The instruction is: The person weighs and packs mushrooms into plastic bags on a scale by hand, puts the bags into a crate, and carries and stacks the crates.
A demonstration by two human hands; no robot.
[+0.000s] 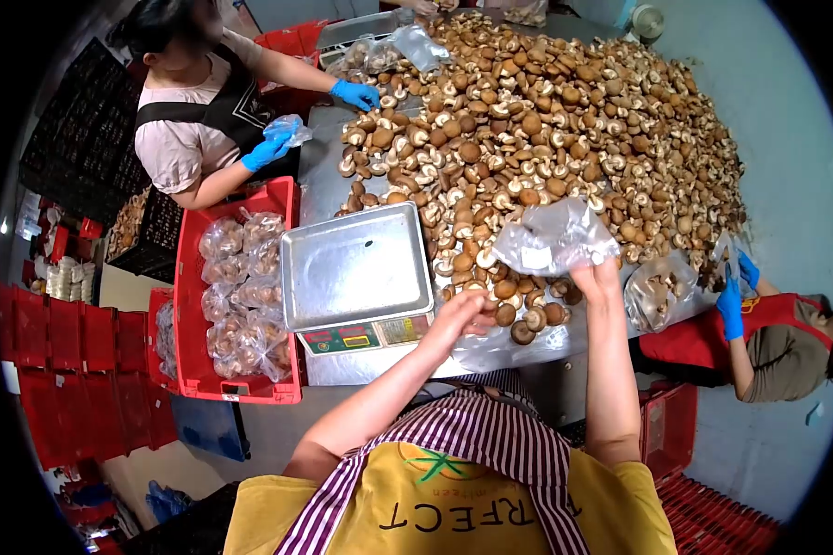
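Note:
A clear plastic bag point(555, 239) is gripped at its near side by my right hand point(598, 277), above the edge of a large heap of brown mushrooms point(528, 120). My left hand point(465, 316) is at the heap's near edge, fingers curled inward; what they hold, if anything, is hidden. Just right of those fingers lie several loose mushrooms point(523, 331) on clear plastic point(491, 353). To the left of my left hand stands a weighing scale with a bare metal pan point(356, 268).
A red crate point(292, 370) of bagged mushrooms point(241, 324) stands left of the scale. One co-worker point(199, 120) in blue gloves is at the upper left, another point(768, 342) at the right beside a bag point(659, 289). Red crates point(74, 338) are stacked far left.

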